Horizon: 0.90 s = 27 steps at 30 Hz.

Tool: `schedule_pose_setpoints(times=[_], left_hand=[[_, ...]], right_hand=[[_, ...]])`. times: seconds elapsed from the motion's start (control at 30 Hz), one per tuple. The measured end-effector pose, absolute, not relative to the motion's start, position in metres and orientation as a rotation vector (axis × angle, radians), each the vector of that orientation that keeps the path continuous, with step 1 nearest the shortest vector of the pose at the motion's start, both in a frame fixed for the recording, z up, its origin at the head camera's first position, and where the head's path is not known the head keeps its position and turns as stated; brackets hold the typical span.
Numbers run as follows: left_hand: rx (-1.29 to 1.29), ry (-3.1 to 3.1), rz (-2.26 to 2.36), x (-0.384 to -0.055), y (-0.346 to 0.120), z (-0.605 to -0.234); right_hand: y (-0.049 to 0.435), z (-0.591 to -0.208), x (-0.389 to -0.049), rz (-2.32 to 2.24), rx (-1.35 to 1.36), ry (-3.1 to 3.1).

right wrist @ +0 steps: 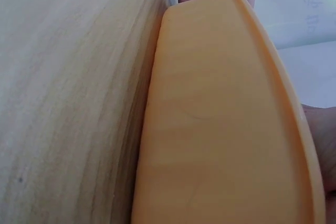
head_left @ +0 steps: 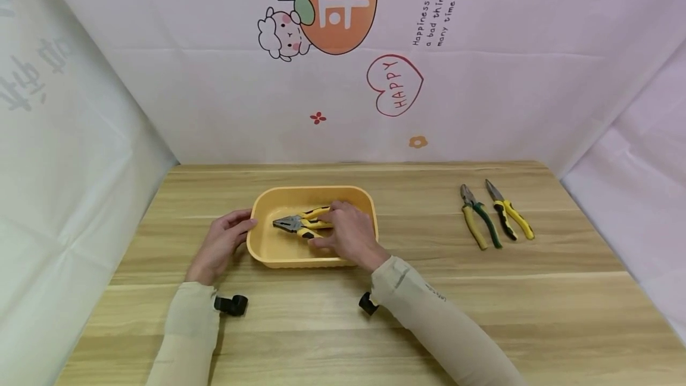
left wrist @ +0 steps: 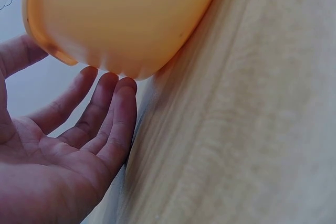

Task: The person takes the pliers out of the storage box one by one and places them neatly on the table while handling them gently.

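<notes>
A yellow plastic box point(head_left: 265, 249) stands on the table, and combination pliers point(head_left: 288, 223) with yellow-and-black handles lie in it, jaws pointing left. Three handle parts show, so a second pair may lie there; I cannot tell. My left hand point(head_left: 222, 243) holds the box's left end, thumb over the rim. In the left wrist view, the fingertips point(left wrist: 125, 90) of that hand touch the outer wall. My right hand point(head_left: 351, 232) reaches into the box from the right and grips the pliers' handles, partly covering them. The box wall hides most of this hand in the right wrist view.
To the right on the wooden table point(head_left: 429, 314) lie pliers with green and olive handles point(head_left: 485, 225) and, beside them, long-nose pliers with yellow-and-black handles point(head_left: 509, 213). A white printed cloth point(head_left: 482, 106) hangs behind the table and at both sides.
</notes>
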<state>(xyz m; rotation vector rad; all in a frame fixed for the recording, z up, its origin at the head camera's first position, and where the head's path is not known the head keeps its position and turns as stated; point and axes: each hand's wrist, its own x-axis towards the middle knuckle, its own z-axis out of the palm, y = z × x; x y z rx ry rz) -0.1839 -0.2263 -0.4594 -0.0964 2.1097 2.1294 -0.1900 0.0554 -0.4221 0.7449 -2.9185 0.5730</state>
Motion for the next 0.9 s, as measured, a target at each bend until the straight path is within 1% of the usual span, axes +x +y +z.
schedule_pose_setpoints(times=[0.27,0.67,0.9], left_hand=[[-0.098,2.114,2.122,-0.184,-0.225,-0.458],[-0.101,2.118,2.117,-0.183,-0.226,-0.458],[-0.108,2.126,2.109,-0.182,-0.225,-0.458]], right_hand=[[0.056,-0.407,-0.189,0.63,0.745,-2.844],[0.056,-0.375,-0.184,0.588,0.735,-2.805],[0.056,-0.366,-0.181,0.6,0.72,-2.826]])
